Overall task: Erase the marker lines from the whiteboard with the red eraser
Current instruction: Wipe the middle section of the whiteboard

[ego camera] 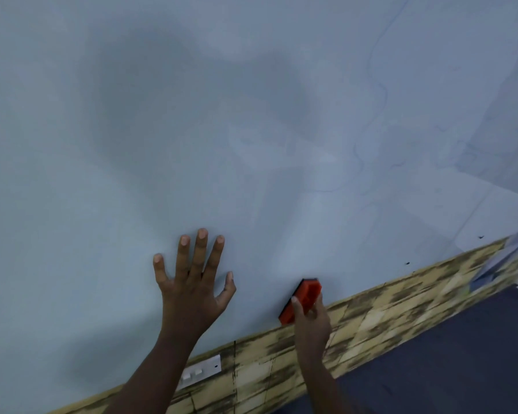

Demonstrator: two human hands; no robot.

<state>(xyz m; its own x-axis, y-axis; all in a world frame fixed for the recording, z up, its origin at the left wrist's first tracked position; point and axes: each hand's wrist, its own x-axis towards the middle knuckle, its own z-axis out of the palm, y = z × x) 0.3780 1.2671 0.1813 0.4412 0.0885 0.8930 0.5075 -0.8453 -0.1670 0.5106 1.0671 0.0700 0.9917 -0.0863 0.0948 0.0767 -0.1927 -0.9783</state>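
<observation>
Two hands up on the whiteboard (132, 144) | left hand (192, 286) flat, fingers spread | right hand (310, 321) pinching red eraser (304, 297) near bottom edge | faint marker lines (377, 94) upper right

red eraser (304, 297), seemingly pale grey-blue whiteboard (192, 130)

Lighting is dim and even, with a cool blue-grey cast over the whiteboard (132, 144). Broad soft shadows lie on the board above the left hand (192, 282), and a paler patch shows above the right hand (310, 318). The whole picture is slightly soft; the brick-patterned strip (401, 303) right of the hands smears with blur and curves at the edge.
</observation>
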